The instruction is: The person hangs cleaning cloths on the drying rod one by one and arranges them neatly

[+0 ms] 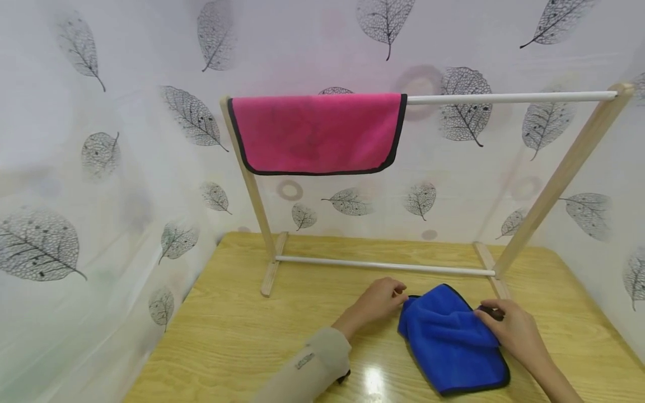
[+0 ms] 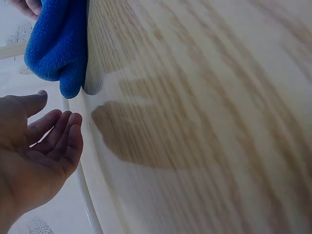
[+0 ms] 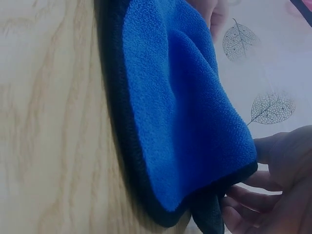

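The blue cloth (image 1: pixel 453 350) lies rumpled at the right of the table (image 1: pixel 227 341), on the near side of the rack's lower bar (image 1: pixel 383 265), with a fold across its middle. The right hand (image 1: pixel 519 330) pinches its right edge between thumb and fingers; the left hand (image 1: pixel 378 299), loosely curled and holding nothing, is just beside its far left corner. With one side gripped, a lift now would probably let the left side droop, twist or drag, and the fold could hide an edge and leave the cloth crooked. Pulled far, it might snag the rack's right foot (image 1: pixel 486 254). Farther off, the pink cloth (image 1: pixel 317 134) hangs over the left part of the top rail (image 1: pixel 509 98); a knock to the rack could shift it. The beige left sleeve (image 1: pixel 302 378) bears a small line of lettering, too blurred to read; neither cloth shows a legible label or brand.
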Tool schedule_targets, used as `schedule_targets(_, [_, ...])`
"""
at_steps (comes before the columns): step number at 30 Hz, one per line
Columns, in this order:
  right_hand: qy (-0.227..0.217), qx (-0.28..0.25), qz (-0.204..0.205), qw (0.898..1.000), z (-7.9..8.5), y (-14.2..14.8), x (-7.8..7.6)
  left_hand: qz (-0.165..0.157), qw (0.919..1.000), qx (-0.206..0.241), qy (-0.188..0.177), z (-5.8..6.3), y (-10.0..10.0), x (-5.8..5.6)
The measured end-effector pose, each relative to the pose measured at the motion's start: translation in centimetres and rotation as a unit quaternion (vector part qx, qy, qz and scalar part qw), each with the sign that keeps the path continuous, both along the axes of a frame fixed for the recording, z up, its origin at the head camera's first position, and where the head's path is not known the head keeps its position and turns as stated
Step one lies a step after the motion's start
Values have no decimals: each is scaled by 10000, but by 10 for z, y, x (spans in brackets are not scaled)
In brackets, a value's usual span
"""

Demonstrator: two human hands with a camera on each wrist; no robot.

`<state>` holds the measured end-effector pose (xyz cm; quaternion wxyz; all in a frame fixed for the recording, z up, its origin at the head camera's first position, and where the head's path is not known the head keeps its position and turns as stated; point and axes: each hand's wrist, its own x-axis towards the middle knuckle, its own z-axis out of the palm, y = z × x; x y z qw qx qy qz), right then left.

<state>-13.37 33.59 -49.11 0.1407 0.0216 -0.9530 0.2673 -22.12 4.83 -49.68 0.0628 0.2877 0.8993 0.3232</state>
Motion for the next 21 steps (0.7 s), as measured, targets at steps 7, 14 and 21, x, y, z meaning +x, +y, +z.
schedule_targets(7, [-98,-37,-1,9999,-1,-2,0,49,9998,-213,22,-6,9,-3])
schedule_targets(14, [-360,-133,-3,9993,-3,-3,0,84,9990,-372,223,-6,17,-2])
schedule_targets(21, [-408,-130,24,9991,-3,-2,0,191,9990,-351,207,-6,20,1])
